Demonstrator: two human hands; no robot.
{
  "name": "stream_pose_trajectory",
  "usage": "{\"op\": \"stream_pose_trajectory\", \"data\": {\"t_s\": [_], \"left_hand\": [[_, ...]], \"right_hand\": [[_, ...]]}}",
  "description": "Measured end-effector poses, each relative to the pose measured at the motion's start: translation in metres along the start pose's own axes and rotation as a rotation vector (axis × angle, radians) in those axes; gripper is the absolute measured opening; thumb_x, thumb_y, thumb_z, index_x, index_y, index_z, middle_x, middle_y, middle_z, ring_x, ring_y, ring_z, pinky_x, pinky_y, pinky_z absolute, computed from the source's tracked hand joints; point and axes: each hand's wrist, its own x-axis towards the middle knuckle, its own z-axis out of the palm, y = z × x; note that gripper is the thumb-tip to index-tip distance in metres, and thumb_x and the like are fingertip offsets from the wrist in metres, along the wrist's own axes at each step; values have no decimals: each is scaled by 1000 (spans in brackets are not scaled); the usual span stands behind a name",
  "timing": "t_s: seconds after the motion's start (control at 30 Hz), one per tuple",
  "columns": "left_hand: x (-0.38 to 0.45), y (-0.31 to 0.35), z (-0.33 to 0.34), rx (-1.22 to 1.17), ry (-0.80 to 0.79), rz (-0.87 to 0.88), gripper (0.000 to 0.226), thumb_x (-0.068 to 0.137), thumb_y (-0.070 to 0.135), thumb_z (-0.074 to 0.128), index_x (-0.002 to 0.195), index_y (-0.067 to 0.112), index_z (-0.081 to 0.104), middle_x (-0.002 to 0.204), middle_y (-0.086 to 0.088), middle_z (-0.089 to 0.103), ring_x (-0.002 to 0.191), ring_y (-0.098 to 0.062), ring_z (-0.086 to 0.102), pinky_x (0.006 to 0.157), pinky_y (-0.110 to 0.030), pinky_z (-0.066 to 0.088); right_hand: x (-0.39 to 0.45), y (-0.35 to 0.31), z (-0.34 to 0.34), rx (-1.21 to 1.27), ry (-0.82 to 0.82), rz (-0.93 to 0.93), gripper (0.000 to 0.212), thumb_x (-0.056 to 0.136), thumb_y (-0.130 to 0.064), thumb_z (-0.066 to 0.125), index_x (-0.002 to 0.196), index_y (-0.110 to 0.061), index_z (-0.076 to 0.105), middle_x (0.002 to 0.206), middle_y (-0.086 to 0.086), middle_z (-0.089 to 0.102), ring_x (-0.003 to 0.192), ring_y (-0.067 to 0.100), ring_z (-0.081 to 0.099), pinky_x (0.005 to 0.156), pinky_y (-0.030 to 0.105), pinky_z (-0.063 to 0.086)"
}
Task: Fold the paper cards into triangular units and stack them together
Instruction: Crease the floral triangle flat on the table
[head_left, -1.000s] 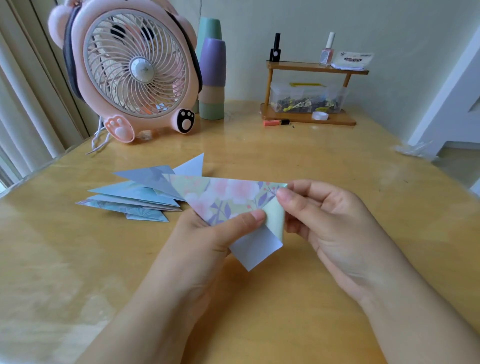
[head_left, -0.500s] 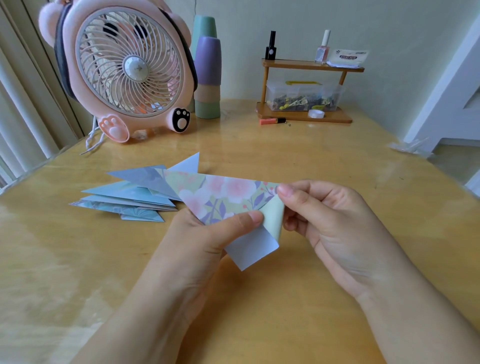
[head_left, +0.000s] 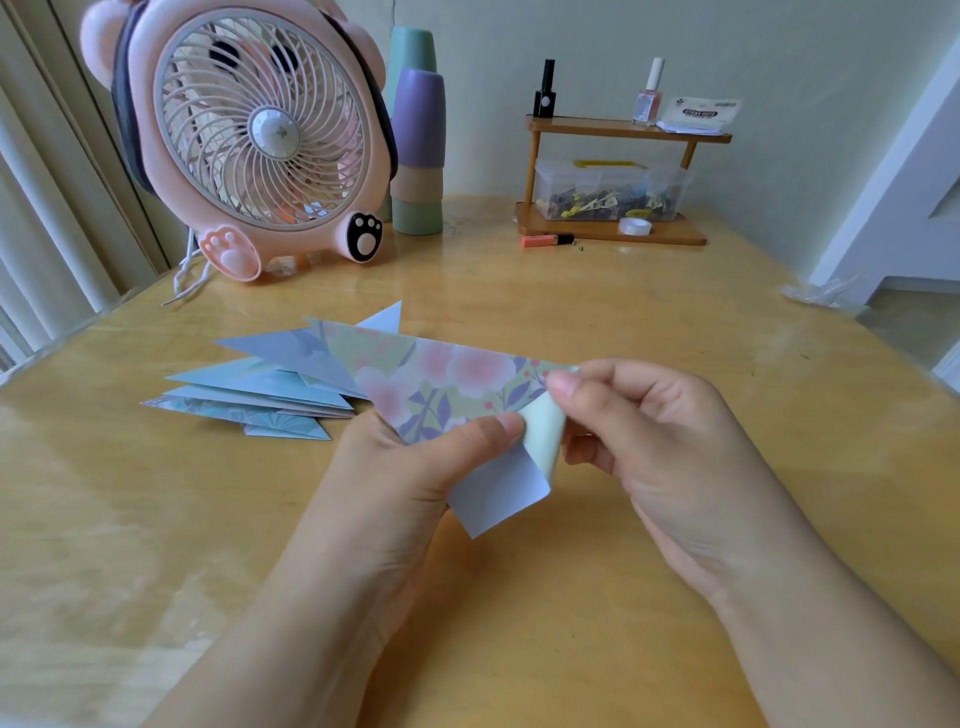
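A floral paper card (head_left: 441, 379), pink and purple blossoms on pale green, is held above the wooden table (head_left: 675, 322) at the centre. My left hand (head_left: 395, 483) pinches its lower edge, thumb on top. My right hand (head_left: 649, 447) pinches the right corner, which curls downward showing the pale green back. A white flap of the card hangs below between the hands. Behind and left lies a pile of folded blue triangular units (head_left: 260, 389), fanned out on the table.
A pink bear-shaped fan (head_left: 260, 140) stands at the back left, stacked cups (head_left: 418, 156) beside it. A small wooden shelf (head_left: 613, 176) with bottles and a clear box stands at the back. A pink tube (head_left: 545, 240) lies in front of it.
My right hand has rolled the card's right corner further down and under. The left hand's grip is unchanged.
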Motion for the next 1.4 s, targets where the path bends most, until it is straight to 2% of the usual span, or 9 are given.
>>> {"op": "stream_pose_trajectory", "data": {"t_s": [0.03,0.1,0.23,0.47,0.57,0.97,1.07,1.17,1.4], "left_hand": [[-1,1,0,0,-8,12,26,70,11,67,95,15,74,98,-9,74,92,-23,71,78,-31,56],[-1,3,1,-23,-17,13,24,71,9,67,91,19,76,95,-8,75,88,-21,72,72,-25,57],[-2,5,3,-103,-11,-51,26,68,2,72,93,8,76,98,-9,74,87,-20,72,73,-24,55],[-4,9,7,-141,24,-65,19,67,10,62,77,15,78,90,-6,75,77,-15,72,64,-18,55],[-4,10,7,-118,33,-42,19,67,10,63,73,18,78,85,-4,75,73,-13,71,62,-18,54],[-4,11,8,-74,-34,27,24,69,7,63,77,24,78,87,-4,75,79,-14,72,63,-19,53],[-3,9,4,-33,-58,33,22,70,3,71,87,16,77,92,-8,75,84,-18,72,66,-21,55],[-1,5,0,4,-68,30,25,73,8,68,98,9,72,99,-12,73,94,-24,70,76,-26,56],[-2,4,1,7,-45,58,23,71,10,67,87,23,75,95,-5,75,89,-17,71,69,-20,54]], "right_hand": [[-1,-2,1,-20,-12,-3,15,70,-27,78,67,-15,71,64,-1,67,57,6,55,58,18,44],[-2,-2,1,-43,-20,-13,18,66,-28,78,60,-16,67,59,-3,63,52,4,51,55,15,42],[1,2,-1,-73,-5,-16,17,70,-29,71,55,-20,66,56,-2,58,54,6,49,54,17,41],[1,1,-2,-14,-28,12,21,67,-28,80,53,-21,65,56,-2,58,53,7,47,56,20,41],[1,2,-2,-8,-26,18,18,68,-27,74,55,-20,66,55,-3,57,53,7,47,56,19,41],[1,4,-2,0,-1,23,17,70,-31,68,58,-18,66,56,-1,55,54,9,45,55,18,40],[2,4,-2,-10,13,17,18,70,-31,68,57,-19,65,55,0,54,53,9,44,54,18,40],[1,5,-1,-24,15,9,19,70,-32,68,57,-19,65,56,1,53,53,10,43,54,18,39],[1,4,0,25,24,-14,13,70,-30,68,61,-20,68,61,-2,59,57,7,46,56,17,40]]}}
